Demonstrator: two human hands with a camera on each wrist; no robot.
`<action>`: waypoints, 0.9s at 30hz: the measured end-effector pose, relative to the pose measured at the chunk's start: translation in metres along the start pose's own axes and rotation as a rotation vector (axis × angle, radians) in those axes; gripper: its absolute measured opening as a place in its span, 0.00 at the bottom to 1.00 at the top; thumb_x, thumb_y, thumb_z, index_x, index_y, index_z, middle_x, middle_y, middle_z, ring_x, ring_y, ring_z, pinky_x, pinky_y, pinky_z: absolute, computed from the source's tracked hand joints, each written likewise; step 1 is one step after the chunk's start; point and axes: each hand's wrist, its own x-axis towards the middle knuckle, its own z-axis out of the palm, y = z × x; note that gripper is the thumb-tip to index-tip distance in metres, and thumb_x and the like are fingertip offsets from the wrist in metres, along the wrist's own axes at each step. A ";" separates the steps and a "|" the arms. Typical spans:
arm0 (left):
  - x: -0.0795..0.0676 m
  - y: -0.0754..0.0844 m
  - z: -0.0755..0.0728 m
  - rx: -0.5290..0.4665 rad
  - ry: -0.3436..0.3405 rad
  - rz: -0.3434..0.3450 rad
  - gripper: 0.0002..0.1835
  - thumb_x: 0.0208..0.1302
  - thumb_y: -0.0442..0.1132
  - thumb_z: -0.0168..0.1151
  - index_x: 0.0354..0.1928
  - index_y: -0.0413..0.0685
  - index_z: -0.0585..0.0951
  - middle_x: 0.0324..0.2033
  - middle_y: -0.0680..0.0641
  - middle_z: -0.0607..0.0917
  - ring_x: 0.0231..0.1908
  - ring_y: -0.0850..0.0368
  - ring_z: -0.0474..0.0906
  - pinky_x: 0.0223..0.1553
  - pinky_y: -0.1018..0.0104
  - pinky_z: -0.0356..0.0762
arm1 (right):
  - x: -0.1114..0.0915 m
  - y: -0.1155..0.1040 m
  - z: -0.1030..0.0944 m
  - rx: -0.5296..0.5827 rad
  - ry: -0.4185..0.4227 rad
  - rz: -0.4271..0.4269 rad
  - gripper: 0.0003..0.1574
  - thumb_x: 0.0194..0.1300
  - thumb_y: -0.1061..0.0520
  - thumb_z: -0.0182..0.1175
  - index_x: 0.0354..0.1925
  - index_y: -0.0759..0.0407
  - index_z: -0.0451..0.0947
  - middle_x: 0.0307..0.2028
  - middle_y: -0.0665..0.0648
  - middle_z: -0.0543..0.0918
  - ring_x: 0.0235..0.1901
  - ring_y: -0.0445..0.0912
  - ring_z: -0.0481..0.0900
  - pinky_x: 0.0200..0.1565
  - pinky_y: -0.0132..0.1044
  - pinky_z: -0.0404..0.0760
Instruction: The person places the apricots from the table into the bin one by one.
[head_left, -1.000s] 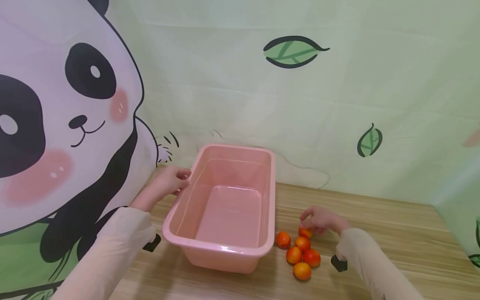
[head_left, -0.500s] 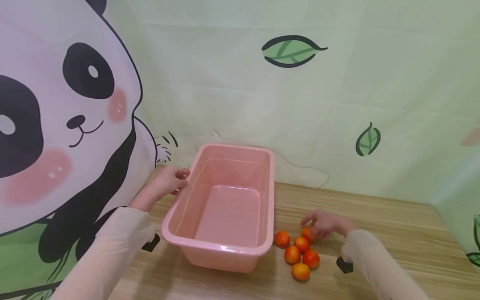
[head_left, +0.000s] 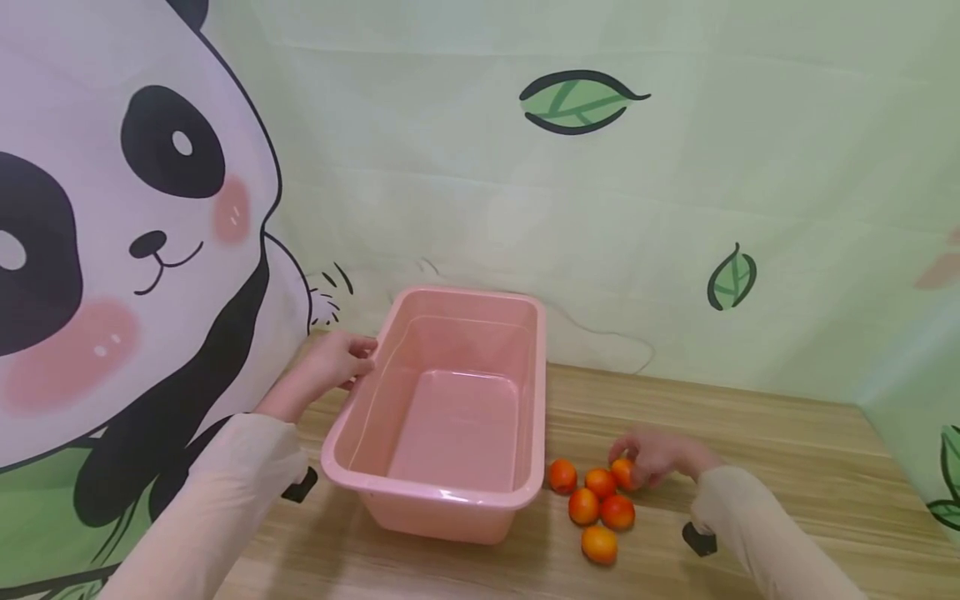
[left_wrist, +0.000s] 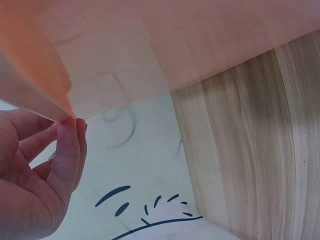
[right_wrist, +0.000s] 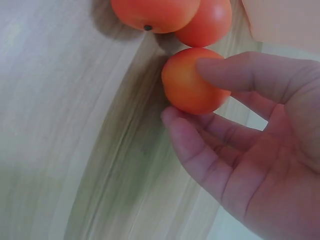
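My left hand [head_left: 337, 362] pinches the left rim of a pink plastic basin [head_left: 450, 497], which stands upright on the table; the left wrist view shows thumb and fingertips meeting on the thin edge. To the basin's right lies a cluster of several small, smooth, orange-red round fruits [head_left: 583, 506]. At the cluster's far right, my right hand [head_left: 660, 457] holds one such fruit [right_wrist: 187, 82] between thumb and curled fingers. The thumb lies on its upper side and the fingertips touch below. That fruit sits against its neighbour [right_wrist: 210, 25].
The wood-grain table [head_left: 787, 467] runs back to a pale green printed cloth [head_left: 412, 125] with a panda and leaves. The basin's far end is close to this cloth. A lone yellower fruit [head_left: 599, 545] lies nearest the front.
My right hand lifted its fingers slightly, shifted right and now grips the far-right fruit, which has rolled a little rightward from the others. My left hand stays on the basin rim.
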 end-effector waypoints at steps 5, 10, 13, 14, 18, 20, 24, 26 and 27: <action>0.000 0.001 0.000 -0.001 0.004 0.000 0.24 0.62 0.34 0.49 0.60 0.37 0.64 0.52 0.34 0.74 0.42 0.50 0.78 0.36 0.63 0.80 | -0.003 0.000 -0.002 0.019 -0.001 -0.016 0.29 0.38 0.72 0.57 0.44 0.61 0.73 0.32 0.56 0.74 0.21 0.43 0.68 0.23 0.33 0.74; 0.000 0.001 0.000 -0.009 0.001 -0.004 0.24 0.62 0.34 0.49 0.61 0.36 0.64 0.52 0.34 0.73 0.43 0.49 0.77 0.37 0.63 0.80 | -0.007 -0.005 -0.009 -0.010 0.006 -0.060 0.29 0.37 0.72 0.56 0.44 0.63 0.73 0.31 0.57 0.74 0.21 0.44 0.68 0.25 0.35 0.75; 0.001 0.000 0.000 -0.010 0.000 -0.005 0.24 0.62 0.34 0.49 0.61 0.36 0.64 0.53 0.34 0.73 0.44 0.48 0.77 0.37 0.63 0.80 | -0.010 -0.009 -0.015 -0.025 0.002 -0.089 0.29 0.37 0.72 0.55 0.44 0.64 0.73 0.29 0.56 0.75 0.20 0.43 0.68 0.24 0.34 0.73; 0.001 0.000 0.000 -0.011 0.000 -0.007 0.24 0.62 0.34 0.49 0.61 0.36 0.64 0.53 0.34 0.73 0.45 0.48 0.77 0.37 0.63 0.80 | -0.010 -0.010 -0.017 -0.029 -0.001 -0.097 0.28 0.38 0.72 0.55 0.44 0.65 0.73 0.28 0.55 0.74 0.20 0.43 0.67 0.23 0.34 0.72; 0.001 0.001 0.000 -0.010 0.001 -0.017 0.24 0.62 0.34 0.49 0.61 0.37 0.64 0.53 0.35 0.73 0.45 0.48 0.77 0.38 0.63 0.80 | -0.014 -0.017 -0.025 -0.052 -0.011 -0.145 0.29 0.37 0.73 0.52 0.45 0.67 0.73 0.27 0.54 0.74 0.19 0.43 0.67 0.23 0.33 0.71; 0.001 0.001 0.000 -0.010 0.001 -0.017 0.24 0.62 0.34 0.49 0.61 0.36 0.64 0.53 0.35 0.73 0.44 0.48 0.77 0.38 0.63 0.80 | -0.017 -0.022 -0.028 -0.070 0.000 -0.150 0.30 0.36 0.72 0.52 0.45 0.66 0.73 0.28 0.54 0.75 0.21 0.43 0.68 0.25 0.33 0.72; 0.000 0.001 0.001 -0.017 -0.007 -0.014 0.24 0.62 0.34 0.49 0.60 0.35 0.64 0.53 0.34 0.73 0.44 0.49 0.77 0.38 0.63 0.80 | -0.023 -0.035 -0.033 -0.094 0.010 -0.153 0.29 0.38 0.72 0.53 0.45 0.64 0.73 0.32 0.55 0.75 0.26 0.45 0.69 0.28 0.34 0.73; 0.000 0.001 0.001 -0.020 -0.011 -0.015 0.24 0.62 0.34 0.49 0.61 0.35 0.63 0.53 0.34 0.73 0.44 0.49 0.77 0.38 0.63 0.80 | -0.026 -0.040 -0.036 -0.108 0.011 -0.174 0.29 0.38 0.71 0.53 0.45 0.63 0.73 0.32 0.55 0.75 0.26 0.45 0.70 0.28 0.34 0.73; 0.000 0.001 0.001 -0.023 -0.011 -0.018 0.24 0.62 0.34 0.49 0.61 0.35 0.63 0.53 0.34 0.73 0.44 0.49 0.77 0.38 0.63 0.80 | -0.028 -0.043 -0.038 -0.106 0.006 -0.186 0.29 0.39 0.71 0.53 0.45 0.63 0.73 0.32 0.55 0.75 0.26 0.45 0.69 0.28 0.34 0.73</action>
